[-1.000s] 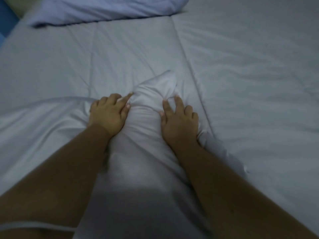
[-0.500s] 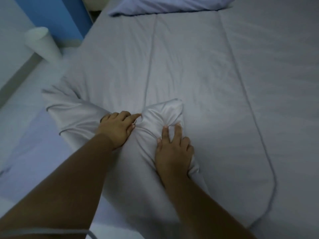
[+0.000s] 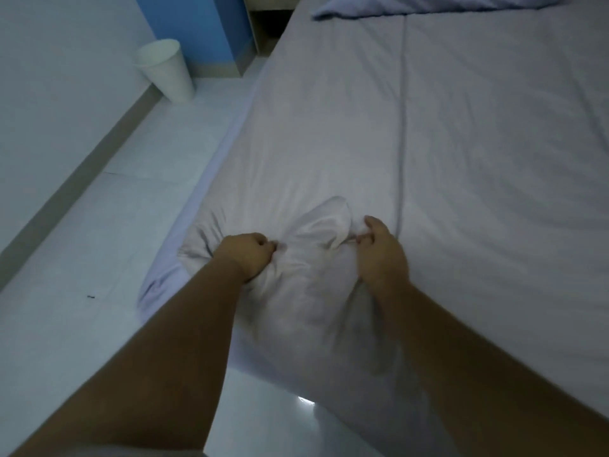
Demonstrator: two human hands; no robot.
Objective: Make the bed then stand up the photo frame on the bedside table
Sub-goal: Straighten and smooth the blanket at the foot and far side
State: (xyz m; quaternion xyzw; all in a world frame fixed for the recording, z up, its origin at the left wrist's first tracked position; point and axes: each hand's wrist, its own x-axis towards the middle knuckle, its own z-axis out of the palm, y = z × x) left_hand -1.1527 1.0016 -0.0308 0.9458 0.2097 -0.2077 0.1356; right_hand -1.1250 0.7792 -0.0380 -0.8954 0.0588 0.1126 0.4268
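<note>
- The left hand (image 3: 247, 257) is balled into a fist, bunching a fold of the pale grey, soft cotton bed cover (image 3: 306, 282) near the foot corner of the bed.
- The right hand (image 3: 379, 250) pinches another gather of the same cover, fingers curled and pressed together on the cloth, with a puffed ridge of fabric standing between the two hands.
- The wide grey mattress surface (image 3: 494, 143) beyond looks mostly smooth, with a seam line running up it and only light creases (so the spreading seems largely done).
- The near corner is still rumpled and hangs loosely over the edge above the glossy white tiled floor (image 3: 131, 192), so I judge it needs pulling taut or tucking.
- A lilac-grey pillow (image 3: 428, 3) lies at the head end.
- A white tapered plastic bin (image 3: 166, 74) stands by the blue wall panel (image 3: 184, 24).
- Neither photo frame nor bedside table is in view; that step appears not yet begun.
</note>
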